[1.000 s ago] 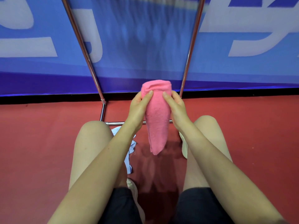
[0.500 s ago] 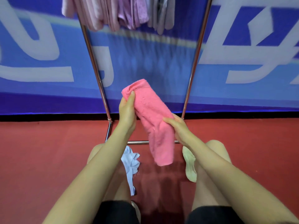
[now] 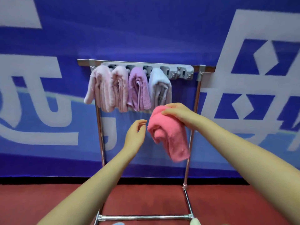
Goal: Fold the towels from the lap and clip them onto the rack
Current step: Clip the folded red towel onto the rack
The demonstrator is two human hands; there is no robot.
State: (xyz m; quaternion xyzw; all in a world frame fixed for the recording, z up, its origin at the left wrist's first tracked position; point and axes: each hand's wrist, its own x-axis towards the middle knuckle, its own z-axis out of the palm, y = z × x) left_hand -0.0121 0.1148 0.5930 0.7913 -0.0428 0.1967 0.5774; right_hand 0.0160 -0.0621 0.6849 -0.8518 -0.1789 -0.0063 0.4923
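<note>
now | right hand (image 3: 177, 113) grips pink towel (image 3: 168, 135) | banner (image 3: 146, 30) writing unreadable

Blue banner wall over a red floor

A blue banner (image 3: 146, 30) with large white characters (cut off at the edges) fills the background; a black strip (image 3: 48, 180) runs along its foot, where the red floor (image 3: 40, 203) begins.

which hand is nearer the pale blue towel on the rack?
Right. The right hand grips the pink towel just below the pale blue towel; the left hand is lower, further left.
</note>
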